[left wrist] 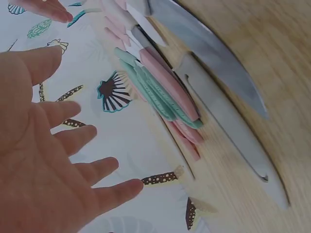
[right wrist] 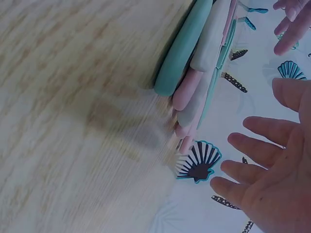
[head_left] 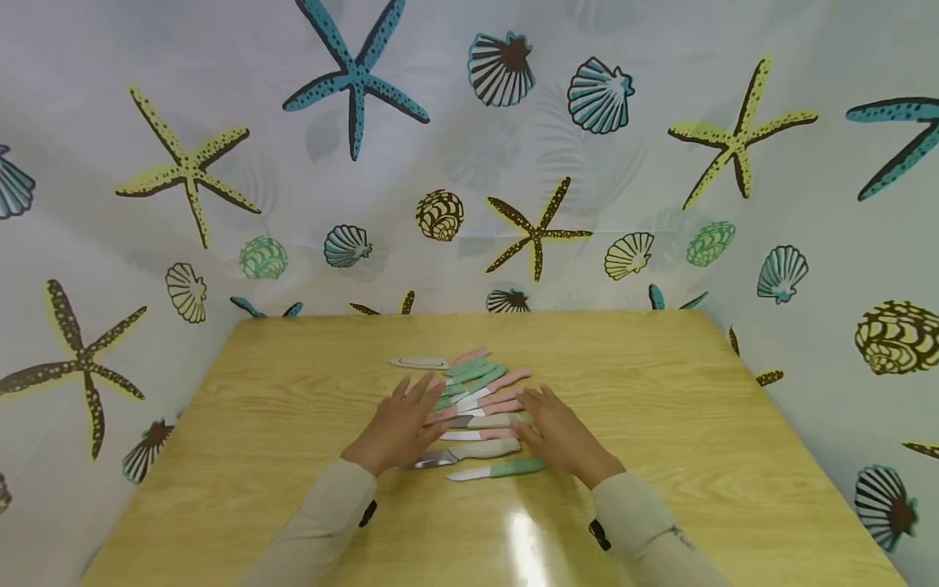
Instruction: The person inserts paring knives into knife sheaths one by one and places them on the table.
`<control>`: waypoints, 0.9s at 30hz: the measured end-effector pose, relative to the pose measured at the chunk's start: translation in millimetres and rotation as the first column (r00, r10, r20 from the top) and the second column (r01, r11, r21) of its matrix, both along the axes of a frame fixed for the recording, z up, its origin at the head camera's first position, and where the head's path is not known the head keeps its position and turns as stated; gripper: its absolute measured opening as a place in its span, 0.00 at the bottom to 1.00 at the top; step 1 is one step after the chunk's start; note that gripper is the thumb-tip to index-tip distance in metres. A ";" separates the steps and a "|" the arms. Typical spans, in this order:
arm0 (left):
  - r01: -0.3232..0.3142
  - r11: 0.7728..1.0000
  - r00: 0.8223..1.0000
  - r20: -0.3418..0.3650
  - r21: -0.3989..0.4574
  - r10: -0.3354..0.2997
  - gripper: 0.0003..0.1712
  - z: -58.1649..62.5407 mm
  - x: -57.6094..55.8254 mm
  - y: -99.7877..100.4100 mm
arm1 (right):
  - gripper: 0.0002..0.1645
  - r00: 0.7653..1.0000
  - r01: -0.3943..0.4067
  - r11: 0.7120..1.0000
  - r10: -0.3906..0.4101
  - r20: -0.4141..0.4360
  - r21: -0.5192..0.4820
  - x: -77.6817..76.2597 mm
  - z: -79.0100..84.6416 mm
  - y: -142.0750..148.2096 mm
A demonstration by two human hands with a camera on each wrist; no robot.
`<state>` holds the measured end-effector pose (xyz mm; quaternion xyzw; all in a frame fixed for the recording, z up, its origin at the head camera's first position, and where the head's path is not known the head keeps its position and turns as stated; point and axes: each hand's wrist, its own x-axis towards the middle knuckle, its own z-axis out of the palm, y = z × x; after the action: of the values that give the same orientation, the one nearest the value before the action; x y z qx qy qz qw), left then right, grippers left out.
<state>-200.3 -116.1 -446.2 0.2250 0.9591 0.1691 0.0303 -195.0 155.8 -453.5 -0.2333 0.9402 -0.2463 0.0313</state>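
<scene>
Several knives lie in a loose row on the wooden table, with pink, green and beige handles. My left hand [head_left: 396,424] hovers at their left side, fingers spread and holding nothing. Opposite it, my right hand [head_left: 561,432] hovers by the handle ends, its fingers apart and the palm bare. Nearest to me lies a knife with a green handle [head_left: 517,467] and a white blade. Behind it is a larger beige-handled knife [head_left: 487,449], whose shiny steel blade [left wrist: 214,48] shows in the left wrist view. A beige blade sheath [head_left: 420,362] lies at the far end.
The wooden table [head_left: 697,408] reaches back to a white cloth [head_left: 440,147] printed with starfish and shells, which also hangs at both sides. A bright reflection shows on the tabletop near the front.
</scene>
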 end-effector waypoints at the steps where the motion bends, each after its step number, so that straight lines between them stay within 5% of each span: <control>1: 0.007 1.000 1.000 -0.026 0.002 -0.007 0.36 -1.0 -1.5 -0.6 | 0.30 1.000 -0.001 1.000 0.001 0.011 -0.009 -0.3 -0.6 -0.1; 4: 0.019 0.998 0.986 -0.164 0.059 -0.009 0.32 -1.8 -8.4 -3.4 | 0.28 1.000 -0.007 1.000 0.008 0.031 -0.019 -0.1 -1.7 -0.2; 9: -0.007 0.981 0.933 -0.352 0.196 0.077 0.18 6.2 -30.0 -9.4 | 0.22 0.999 -0.035 0.999 0.035 0.000 -0.009 3.5 -1.4 -1.6; 12: -0.059 0.972 0.931 -0.340 0.226 0.135 0.15 7.0 -48.8 -15.3 | 0.20 0.997 -0.073 0.997 0.073 -0.016 0.002 9.6 -0.8 -3.5; 16: -0.152 0.968 0.949 -0.245 0.197 0.199 0.16 -1.1 -74.7 -20.9 | 0.20 0.994 -0.109 0.994 0.109 -0.016 0.008 22.5 1.2 -8.6; 22: -0.154 0.984 0.982 -0.097 0.089 0.162 0.27 -24.2 -104.8 -20.3 | 0.22 0.989 -0.135 0.990 0.136 -0.048 0.033 35.8 6.0 -17.3; 27: -0.111 0.994 0.976 -0.190 -0.024 0.105 0.31 -39.7 -116.8 -20.3 | 0.22 0.986 -0.151 0.988 0.152 -0.070 0.027 41.4 11.8 -20.2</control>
<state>-317.1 -136.4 -485.9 0.1871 0.9712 0.1317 -0.0661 -153.6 135.6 -441.7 -0.3124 0.9228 -0.2247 0.0188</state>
